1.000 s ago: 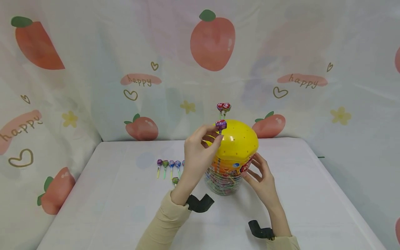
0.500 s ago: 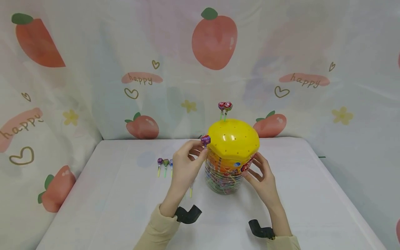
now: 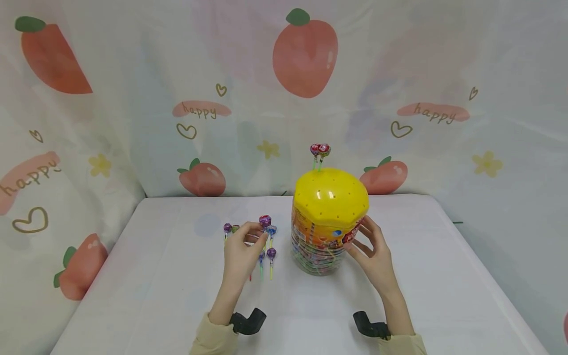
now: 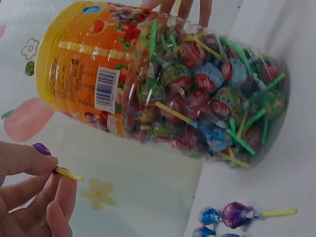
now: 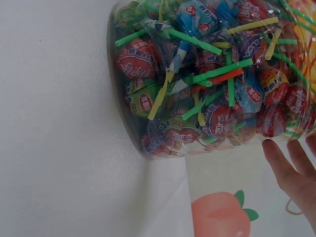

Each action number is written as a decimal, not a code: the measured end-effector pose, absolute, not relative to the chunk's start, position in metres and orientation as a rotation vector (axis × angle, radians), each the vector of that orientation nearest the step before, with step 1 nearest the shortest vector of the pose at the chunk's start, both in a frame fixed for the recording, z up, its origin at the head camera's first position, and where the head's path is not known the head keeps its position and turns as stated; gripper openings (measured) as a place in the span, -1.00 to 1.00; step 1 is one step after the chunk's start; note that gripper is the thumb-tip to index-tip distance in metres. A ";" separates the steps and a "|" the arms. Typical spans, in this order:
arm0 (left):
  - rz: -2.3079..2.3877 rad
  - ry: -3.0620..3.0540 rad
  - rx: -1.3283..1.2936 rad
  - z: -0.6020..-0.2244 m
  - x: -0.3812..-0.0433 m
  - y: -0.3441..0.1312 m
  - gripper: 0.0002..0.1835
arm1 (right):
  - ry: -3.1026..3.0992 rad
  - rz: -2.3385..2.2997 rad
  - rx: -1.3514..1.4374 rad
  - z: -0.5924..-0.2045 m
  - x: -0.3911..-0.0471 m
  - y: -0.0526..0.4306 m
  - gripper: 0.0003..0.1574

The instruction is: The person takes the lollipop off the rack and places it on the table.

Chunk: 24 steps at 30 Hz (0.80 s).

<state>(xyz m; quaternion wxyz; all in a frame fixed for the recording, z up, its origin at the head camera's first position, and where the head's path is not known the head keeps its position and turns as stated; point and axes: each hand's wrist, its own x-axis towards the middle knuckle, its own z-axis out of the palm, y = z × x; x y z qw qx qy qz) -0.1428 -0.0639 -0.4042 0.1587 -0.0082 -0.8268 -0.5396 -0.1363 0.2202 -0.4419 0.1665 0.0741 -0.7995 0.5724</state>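
In the head view my left hand (image 3: 241, 254) pinches a purple-wrapped lollipop (image 3: 265, 221), holding it over the lollipops lying on the table. Its yellow stick (image 4: 70, 174) juts from between the fingers in the left wrist view. My right hand (image 3: 374, 256) rests against the right side of a clear jar (image 3: 316, 259) full of wrapped lollipops, fingers spread along the wall. A yellow domed lid (image 3: 330, 195) with small holes tops the jar. Two lollipops (image 3: 324, 150) stand upright at the lid's back edge. My left hand hides part of the lollipops on the table.
Left of the jar, several lollipops lie in rows, among them a purple one (image 3: 271, 253) and a blue one (image 3: 271, 230). Under everything is a white-covered table (image 3: 155, 276). A fruit-patterned curtain (image 3: 248, 64) hangs behind it.
My left hand has carried the purple lollipop from beside the lid down and left, over the lollipops on the table. The right hand and jar stay put.
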 end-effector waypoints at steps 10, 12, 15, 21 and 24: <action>-1.479 -2.534 0.166 -0.436 -0.144 -0.095 -0.83 | -2.276 1.629 0.207 -0.441 -0.136 0.220 -0.05; -1.458 -2.573 0.196 -0.442 -0.144 -0.099 -0.82 | -2.276 1.625 0.212 -0.441 -0.135 0.220 -0.05; -1.430 -2.617 0.236 -0.451 -0.143 -0.105 -0.84 | -2.277 1.625 0.220 -0.441 -0.135 0.220 -0.04; -1.325 -2.691 0.295 -0.469 -0.145 -0.112 -0.86 | -2.281 1.619 0.211 -0.441 -0.135 0.220 -0.04; -1.272 -2.726 0.304 -0.477 -0.147 -0.115 -0.88 | -2.284 1.615 0.207 -0.441 -0.136 0.220 -0.04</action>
